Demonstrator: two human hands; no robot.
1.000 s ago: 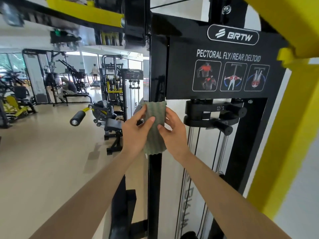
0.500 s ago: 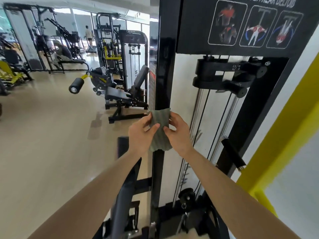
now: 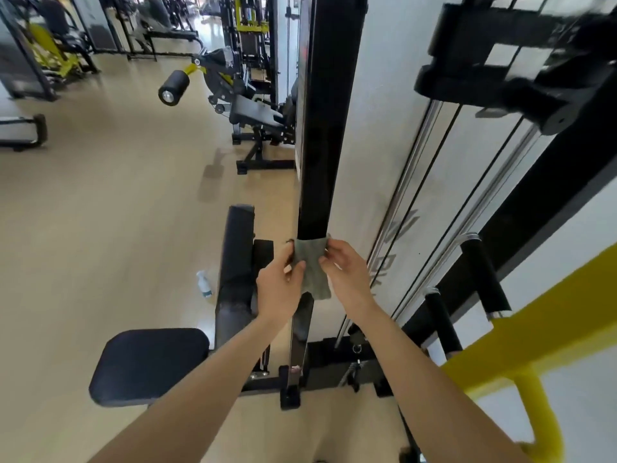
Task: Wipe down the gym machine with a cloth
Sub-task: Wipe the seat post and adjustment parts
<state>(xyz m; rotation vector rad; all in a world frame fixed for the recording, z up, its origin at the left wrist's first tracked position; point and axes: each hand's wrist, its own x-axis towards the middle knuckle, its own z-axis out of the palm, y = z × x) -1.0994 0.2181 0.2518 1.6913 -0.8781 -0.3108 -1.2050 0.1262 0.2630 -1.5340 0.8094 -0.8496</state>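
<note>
A grey-green ribbed cloth [image 3: 311,262] is wrapped round the front of the gym machine's black upright post [image 3: 323,128], low on the post. My left hand [image 3: 278,289] grips the cloth's left side, thumb on its front. My right hand [image 3: 345,274] pinches the cloth's right side, fingers curled on it. Both forearms reach forward and down from the frame's bottom.
A black seat pad [image 3: 150,365] and back pad [image 3: 235,262] stand left of the post. A small spray bottle [image 3: 204,284] sits on the tan floor. Right are guide rods, black handles [image 3: 484,279] and a yellow frame [image 3: 534,332]. Other machines stand farther back left.
Both hands have slid the cloth down the post, from just below the instruction plate to near the seat's level. My view has tilted down with them.
</note>
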